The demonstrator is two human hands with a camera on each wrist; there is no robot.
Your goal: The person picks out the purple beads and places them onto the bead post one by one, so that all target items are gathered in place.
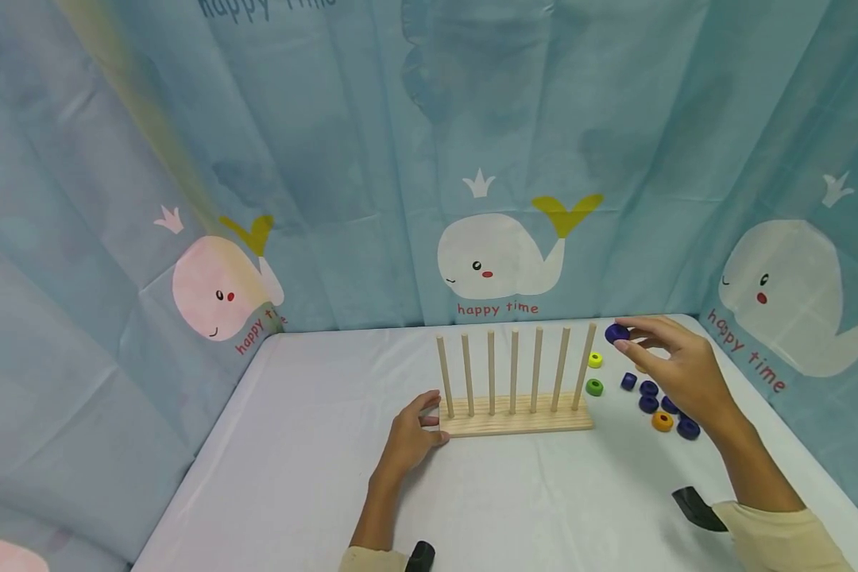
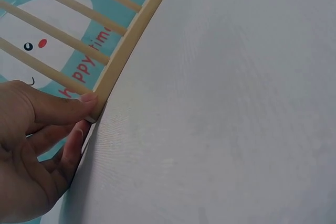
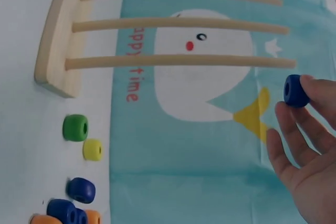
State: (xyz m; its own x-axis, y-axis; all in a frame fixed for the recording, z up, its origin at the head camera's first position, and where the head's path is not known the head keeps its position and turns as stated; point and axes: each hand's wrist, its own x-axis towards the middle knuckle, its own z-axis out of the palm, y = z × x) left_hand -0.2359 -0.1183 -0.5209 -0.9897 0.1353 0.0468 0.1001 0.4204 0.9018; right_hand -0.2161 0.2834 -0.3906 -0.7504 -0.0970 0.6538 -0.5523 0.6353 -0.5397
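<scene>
A wooden peg rack (image 1: 518, 425) with several upright pegs stands on the white table. My left hand (image 1: 409, 433) grips the left end of its base; in the left wrist view the thumb lies on the end of the base (image 2: 116, 59) with fingers under the thumb. Up at the top of the rightmost peg (image 1: 585, 365), my right hand (image 1: 675, 365) pinches a dark blue bead (image 1: 617, 334) between thumb and fingertips. The bead's hole shows in the right wrist view, where the bead (image 3: 295, 92) is just beyond the peg's tip. All the pegs are bare.
Right of the rack lie a green bead (image 1: 594, 388) and a yellow bead (image 1: 595, 360). Farther right are several dark blue beads (image 1: 648, 403) and an orange bead (image 1: 662, 421), partly below my right forearm. A blue curtain (image 1: 343, 199) with printed whales hangs behind the table.
</scene>
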